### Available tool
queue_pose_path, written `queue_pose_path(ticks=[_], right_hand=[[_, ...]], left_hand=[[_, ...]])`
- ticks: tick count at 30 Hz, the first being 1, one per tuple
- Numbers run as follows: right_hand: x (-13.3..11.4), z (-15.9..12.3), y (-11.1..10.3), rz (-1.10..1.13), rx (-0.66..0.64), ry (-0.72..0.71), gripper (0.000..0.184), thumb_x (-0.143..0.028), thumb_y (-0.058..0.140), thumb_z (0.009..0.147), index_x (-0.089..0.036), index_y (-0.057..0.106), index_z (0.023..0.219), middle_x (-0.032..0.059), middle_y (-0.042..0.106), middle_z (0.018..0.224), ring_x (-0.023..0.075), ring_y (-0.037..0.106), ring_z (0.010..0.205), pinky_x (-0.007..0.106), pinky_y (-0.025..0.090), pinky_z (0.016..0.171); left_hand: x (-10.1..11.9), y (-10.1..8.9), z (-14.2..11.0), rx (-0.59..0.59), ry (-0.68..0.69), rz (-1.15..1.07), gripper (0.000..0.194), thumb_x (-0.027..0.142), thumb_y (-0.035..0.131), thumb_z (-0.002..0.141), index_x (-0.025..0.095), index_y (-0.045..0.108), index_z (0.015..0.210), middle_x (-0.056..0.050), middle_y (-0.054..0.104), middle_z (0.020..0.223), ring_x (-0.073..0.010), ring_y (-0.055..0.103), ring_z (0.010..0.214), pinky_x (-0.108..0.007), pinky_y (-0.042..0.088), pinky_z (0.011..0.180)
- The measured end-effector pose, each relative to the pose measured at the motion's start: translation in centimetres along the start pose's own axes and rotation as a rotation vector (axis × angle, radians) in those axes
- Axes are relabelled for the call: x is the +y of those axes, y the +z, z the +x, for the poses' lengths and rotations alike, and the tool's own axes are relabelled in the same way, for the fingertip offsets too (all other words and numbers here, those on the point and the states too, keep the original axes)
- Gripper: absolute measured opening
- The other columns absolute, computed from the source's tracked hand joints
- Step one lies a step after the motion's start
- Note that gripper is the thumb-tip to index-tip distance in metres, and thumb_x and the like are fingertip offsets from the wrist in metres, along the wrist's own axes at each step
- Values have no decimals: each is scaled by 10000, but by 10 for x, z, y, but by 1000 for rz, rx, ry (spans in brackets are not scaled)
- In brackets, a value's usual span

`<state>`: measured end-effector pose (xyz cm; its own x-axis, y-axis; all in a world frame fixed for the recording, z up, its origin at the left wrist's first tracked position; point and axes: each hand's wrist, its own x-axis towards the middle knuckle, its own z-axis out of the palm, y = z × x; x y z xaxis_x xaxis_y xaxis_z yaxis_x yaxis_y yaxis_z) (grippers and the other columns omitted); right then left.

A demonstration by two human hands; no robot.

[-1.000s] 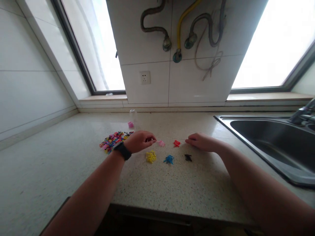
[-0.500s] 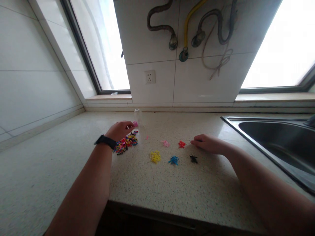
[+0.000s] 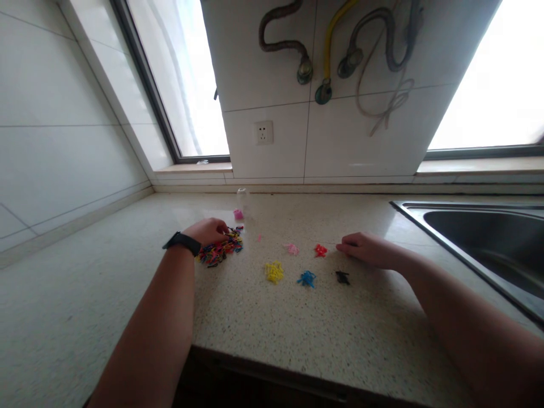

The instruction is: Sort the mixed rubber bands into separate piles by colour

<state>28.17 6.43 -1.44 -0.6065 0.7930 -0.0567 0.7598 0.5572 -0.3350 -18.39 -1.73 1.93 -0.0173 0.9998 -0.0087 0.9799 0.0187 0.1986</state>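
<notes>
White tiles (image 3: 272, 161) are set behind a pale speckled desk (image 3: 272, 328), and a steel sink (image 3: 480, 241) is fitted at its right side. Toward the left, a mixed heap of small coloured pieces (image 3: 221, 251) is spread on the desk; its upper part is met by the bent fingers of the left hand (image 3: 204, 231), so that most of the heap lies just below and in front of them. Whether a piece is grasped there cannot be told. Dark watch (image 3: 182, 242) and strap are worn on that wrist. Just beyond the fingers, a small pink object (image 3: 238, 215) is placed beside a clear jar (image 3: 243, 198). One lone pink piece (image 3: 259, 238) is seen right of the heap. Farther right, five small piles are laid out: pale pink (image 3: 292, 249) and red (image 3: 321, 250) behind, yellow (image 3: 274, 272), blue (image 3: 306, 278) and black (image 3: 342, 277) in front. The right hand (image 3: 363, 249) is rested just beside the red pile, its fingers curled; whether anything is held is hidden.
</notes>
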Motion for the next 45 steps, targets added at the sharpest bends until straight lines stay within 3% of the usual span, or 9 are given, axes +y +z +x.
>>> queue_pose_path(ticks=[11,18,31,45], right_hand=[[-4,0,-1,-9,8,1,485,-583,405,897,-186,541,653,21,549,603,142,456,576,285,287,543],[-2,1,0,3,3,2,480,-580,406,896,-185,561,671,28,565,617,145,476,585,285,287,542],[-6,-2,-2,-6,7,-5,477,-584,414,887,-184,562,673,24,559,617,143,464,587,285,284,545],[-3,-1,-1,-15,2,-27,476,-589,408,891,-188,562,686,31,574,628,150,482,588,286,290,546]], left_hand=[[-11,9,10,76,3,5,453,599,574,758,251,743,993,-72,726,947,-224,643,825,-296,441,694],[-15,13,14,43,45,-26,395,535,562,786,254,748,992,-65,739,956,-210,651,821,-282,453,717],[-5,8,10,45,46,-26,358,518,565,785,228,728,917,-51,741,933,-194,647,806,-267,436,689],[1,3,5,133,54,-33,444,581,500,827,196,706,911,-76,722,877,-207,623,767,-295,422,695]])
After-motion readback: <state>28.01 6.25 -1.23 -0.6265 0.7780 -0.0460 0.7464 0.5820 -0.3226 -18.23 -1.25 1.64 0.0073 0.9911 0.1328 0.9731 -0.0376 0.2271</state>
